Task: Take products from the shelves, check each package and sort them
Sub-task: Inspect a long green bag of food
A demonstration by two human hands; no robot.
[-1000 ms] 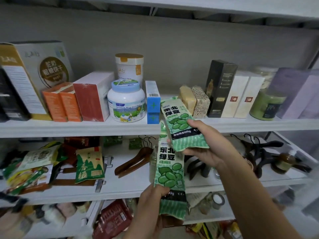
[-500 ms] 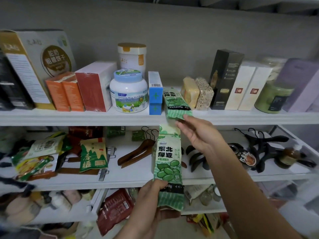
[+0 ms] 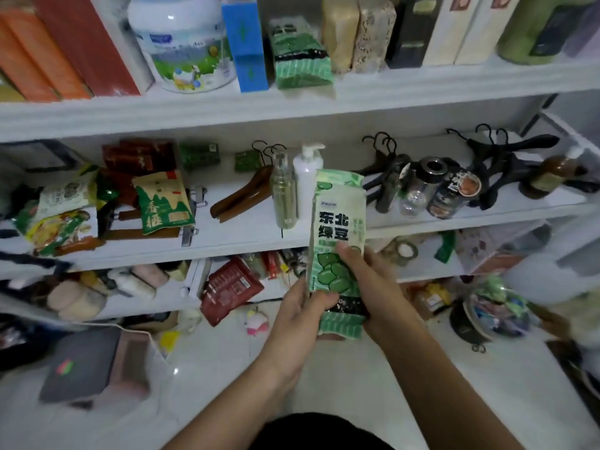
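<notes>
Mung-bean pack (image 3: pixel 337 235) is held upright, clear of any shelf, in front of the middle shelf (image 3: pixel 227 248) front edge, approx. centre of its width. Left hand (image 3: pixel 302 316) grips the lower left corner: thumb lies across the front over the black band, remaining fingers curl behind, out of sight. Right hand (image 3: pixel 373 284) grips the right edge higher up: thumb tip presses the front just below the printed characters, fingers wrap behind. Both hands are closed on the pack, and its top half stands free above them. Vs. 0.5 s ago: right hand was up at the top shelf (image 3: pixel 194 108) front edge, apart from this pack, and left hand alone held it; right hand is now down on it. Second pack (image 3: pixel 300 56) lies on the top shelf between blue box (image 3: pixel 245 43) and beige block (image 3: pixel 339 30), no hand on it. Camera now looks lower. Materials: pack is a flat oblong pouch of glossy plastic film, pale green, bean print, striped crimped bottom seal, slight creasing. Directly behind it stand a white pump bottle (image 3: pixel 306 177), smooth plastic, and a clear cylindrical spray bottle (image 3: pixel 284 193).
</notes>
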